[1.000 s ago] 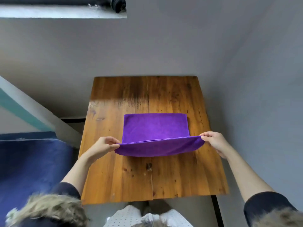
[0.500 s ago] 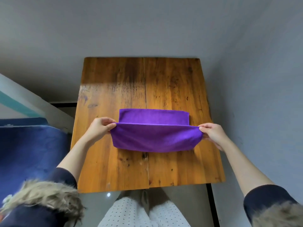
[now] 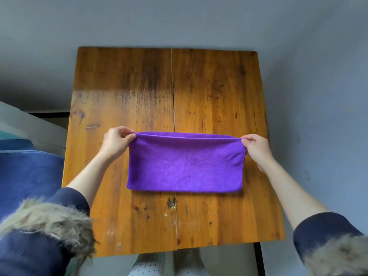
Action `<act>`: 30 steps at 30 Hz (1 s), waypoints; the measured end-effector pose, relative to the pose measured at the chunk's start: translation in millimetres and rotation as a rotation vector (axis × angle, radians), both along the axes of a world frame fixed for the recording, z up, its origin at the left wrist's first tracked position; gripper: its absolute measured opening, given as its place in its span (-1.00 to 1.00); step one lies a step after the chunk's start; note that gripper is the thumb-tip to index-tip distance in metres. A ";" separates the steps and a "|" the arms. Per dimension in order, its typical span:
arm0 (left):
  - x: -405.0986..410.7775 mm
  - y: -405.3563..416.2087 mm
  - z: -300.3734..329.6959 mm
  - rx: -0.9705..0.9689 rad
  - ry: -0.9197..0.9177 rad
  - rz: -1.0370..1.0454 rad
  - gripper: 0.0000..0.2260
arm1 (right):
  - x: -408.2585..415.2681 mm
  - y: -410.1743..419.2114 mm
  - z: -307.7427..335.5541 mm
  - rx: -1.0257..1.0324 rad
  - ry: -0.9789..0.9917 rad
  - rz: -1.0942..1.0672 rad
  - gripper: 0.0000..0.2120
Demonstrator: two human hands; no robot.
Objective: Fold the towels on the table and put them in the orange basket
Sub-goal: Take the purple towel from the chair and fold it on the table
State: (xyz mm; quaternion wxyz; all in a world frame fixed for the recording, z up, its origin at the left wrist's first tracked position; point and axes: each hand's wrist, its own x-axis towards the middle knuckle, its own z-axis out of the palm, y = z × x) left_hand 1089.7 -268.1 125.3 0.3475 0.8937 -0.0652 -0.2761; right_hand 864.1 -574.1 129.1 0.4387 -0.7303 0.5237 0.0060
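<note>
The purple towel lies on the wooden worktop, folded in half into a long band, its doubled edge nearest the person and its two loose edges brought together at the far side. The left hand pinches the far left corner between thumb and fingers; the right hand pinches the far right corner the same way. Between the two grips the top edge runs nearly straight, though whether the upper layer has fully settled onto the lower one is hard to tell from here. I judge the first fold all but done: the corners need releasing, at least one more fold seems due, and the basket is nowhere in view, so stowing remains.
</note>
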 end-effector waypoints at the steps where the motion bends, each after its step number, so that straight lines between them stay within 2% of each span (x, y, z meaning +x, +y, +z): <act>1: 2.2 -1.3 -3.1 0.008 -0.002 0.002 -0.91 | 2.8 -1.6 -4.2 -0.021 0.008 0.008 -0.89; 9: 4.2 -7.3 -17.3 0.092 -0.053 0.014 -0.94 | 18.9 2.0 -20.2 -0.143 0.116 0.030 -0.80; 16: 10.5 -21.5 -32.6 0.125 -0.179 0.050 -0.85 | 33.0 3.7 -33.5 -0.198 0.144 -0.037 -0.81; 19: 11.6 -23.7 -40.2 0.136 -0.174 0.048 -0.85 | 34.9 2.5 -40.3 -0.191 0.158 -0.047 -0.81; 24: 14.5 -23.8 -43.6 0.100 -0.252 0.040 -0.82 | 34.9 8.0 -42.4 -0.211 0.095 -0.253 -0.80; 27: 1.2 -20.0 -41.8 0.159 -0.491 -0.035 -0.75 | 25.0 29.2 -38.4 -0.449 0.040 -0.084 -0.72; 30: -41.0 -26.3 -43.5 0.186 -0.652 -0.301 -0.64 | 16.8 75.4 -42.9 -0.582 -0.001 0.334 -0.62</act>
